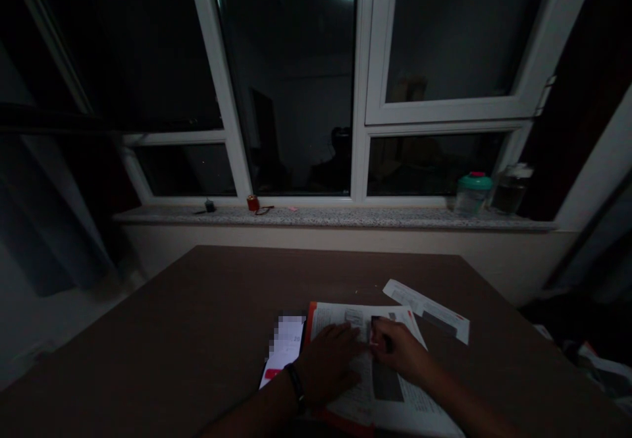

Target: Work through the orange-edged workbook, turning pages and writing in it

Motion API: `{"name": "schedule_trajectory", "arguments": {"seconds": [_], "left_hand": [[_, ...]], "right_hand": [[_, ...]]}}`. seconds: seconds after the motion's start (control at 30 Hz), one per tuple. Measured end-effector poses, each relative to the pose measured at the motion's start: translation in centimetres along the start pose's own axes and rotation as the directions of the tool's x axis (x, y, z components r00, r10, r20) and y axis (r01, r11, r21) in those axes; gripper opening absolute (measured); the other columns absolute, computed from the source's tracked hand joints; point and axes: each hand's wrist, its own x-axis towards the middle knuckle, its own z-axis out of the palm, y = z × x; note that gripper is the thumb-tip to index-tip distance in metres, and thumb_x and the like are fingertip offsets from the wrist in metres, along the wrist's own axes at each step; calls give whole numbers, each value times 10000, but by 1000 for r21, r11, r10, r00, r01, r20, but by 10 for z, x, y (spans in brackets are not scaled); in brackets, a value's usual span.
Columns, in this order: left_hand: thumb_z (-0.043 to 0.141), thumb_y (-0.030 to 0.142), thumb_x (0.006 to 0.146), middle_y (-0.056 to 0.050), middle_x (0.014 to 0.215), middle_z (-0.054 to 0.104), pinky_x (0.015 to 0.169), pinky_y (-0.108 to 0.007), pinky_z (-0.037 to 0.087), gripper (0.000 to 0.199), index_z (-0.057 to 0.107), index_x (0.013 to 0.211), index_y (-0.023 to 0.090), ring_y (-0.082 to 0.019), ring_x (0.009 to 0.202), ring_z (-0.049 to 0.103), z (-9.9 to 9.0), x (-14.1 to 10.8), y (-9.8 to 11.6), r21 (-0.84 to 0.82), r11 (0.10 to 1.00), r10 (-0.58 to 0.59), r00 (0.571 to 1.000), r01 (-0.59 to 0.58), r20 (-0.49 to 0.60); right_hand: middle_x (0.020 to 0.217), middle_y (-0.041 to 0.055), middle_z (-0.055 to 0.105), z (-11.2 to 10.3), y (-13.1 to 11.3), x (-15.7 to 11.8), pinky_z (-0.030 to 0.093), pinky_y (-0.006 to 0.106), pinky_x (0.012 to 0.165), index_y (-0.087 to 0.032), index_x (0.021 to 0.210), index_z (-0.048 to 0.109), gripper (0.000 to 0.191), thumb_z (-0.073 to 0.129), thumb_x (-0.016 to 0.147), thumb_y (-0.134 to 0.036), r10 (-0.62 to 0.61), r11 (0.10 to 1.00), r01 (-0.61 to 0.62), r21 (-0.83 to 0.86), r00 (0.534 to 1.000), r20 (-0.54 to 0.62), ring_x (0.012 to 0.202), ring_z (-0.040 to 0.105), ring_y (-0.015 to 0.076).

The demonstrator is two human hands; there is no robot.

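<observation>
A printed book or magazine (358, 404) with orange-red edges lies on the brown table in front of me. My left hand (330, 362), with a dark band at its wrist, rests flat on the page with its fingers stretched out. Just right of it, my right hand (399, 351) is closed over the page near a dark printed picture. Its fingers pinch together, and whatever they hold is too small and dim to name. A cut strip of printed paper (429, 311) lies at an angle beyond the right hand. Left of the book is a lit phone (290, 344), partly behind my left forearm.
The brown table (197, 319) reaches to the wall below a window. On the stone sill (336, 217) stand a teal-lidded container (473, 194), a clear bottle with a white top (511, 191), a small red object (253, 203) and a small dark jar (210, 206).
</observation>
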Motion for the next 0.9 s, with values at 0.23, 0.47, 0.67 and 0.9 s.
{"name": "schedule_trajectory", "arguments": {"seconds": [0.23,0.47,0.67,0.9], "left_hand": [[600,400,928,-68,1518,336,1122,-490,225,539,398,1411,275,-302,1393,271,1,0,1,6,1000,-11,1000,11,3],[604,456,917,-84,1553,252,1115,-520,228,621,354,1457,279,-332,1403,236,3,0,-2,10,1000,-25,1000,25,14],[607,471,917,-71,1561,231,1124,-503,213,614,359,1450,295,-316,1407,230,2,-2,0,5,999,-43,999,43,6],[619,637,840,-98,1570,185,1115,-532,211,808,298,1488,276,-365,1405,209,4,-2,-5,6,1000,-20,1000,20,15]], "right_hand": [[703,-42,534,1,-5,-8,368,211,594,-214,688,480,169,565,704,-69,0,1000,0,13,999,44,673,536,137],[709,-33,526,-4,9,9,384,227,615,-219,666,418,194,555,746,-107,32,999,-34,-17,995,-98,659,519,139],[693,-42,541,-1,-1,-6,374,216,586,-219,695,473,160,568,732,-96,17,1000,-18,21,1000,10,651,534,135],[716,-30,551,0,5,-1,372,229,615,-215,693,458,152,563,753,-125,41,998,-41,-43,999,-12,684,534,147]]}}
